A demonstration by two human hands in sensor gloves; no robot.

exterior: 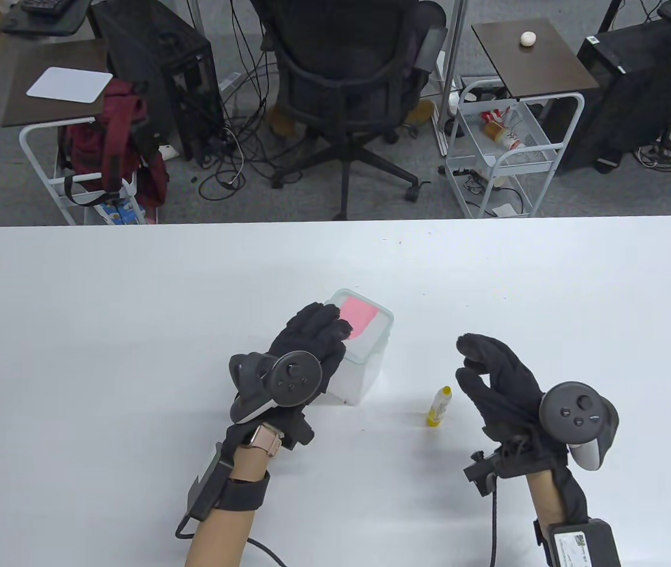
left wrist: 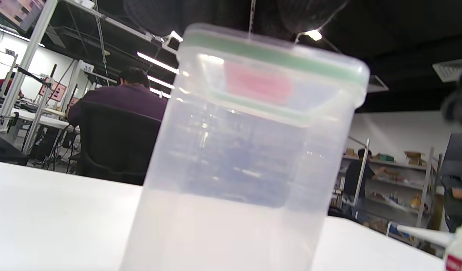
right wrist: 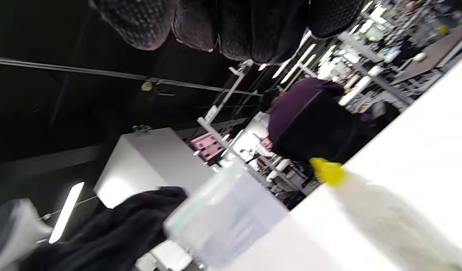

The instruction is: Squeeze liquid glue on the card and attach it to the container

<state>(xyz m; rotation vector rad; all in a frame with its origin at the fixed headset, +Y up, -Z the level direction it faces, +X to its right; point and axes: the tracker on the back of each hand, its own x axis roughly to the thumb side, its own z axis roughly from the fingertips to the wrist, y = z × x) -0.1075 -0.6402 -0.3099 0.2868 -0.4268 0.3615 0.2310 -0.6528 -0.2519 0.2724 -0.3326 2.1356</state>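
Standing near the middle of the white table, a translucent plastic container with a green-sealed lid is seen, square-sided and smooth. A pink card lies flat on the lid, pressed under the fingers of the left hand, which are held together. The right hand hovers with fingers loosely curled, nothing gripped. The small yellow-capped glue bottle lies between container and right hand. If pressure is released early, the card could be slid on wet glue, judging by the slick lid.
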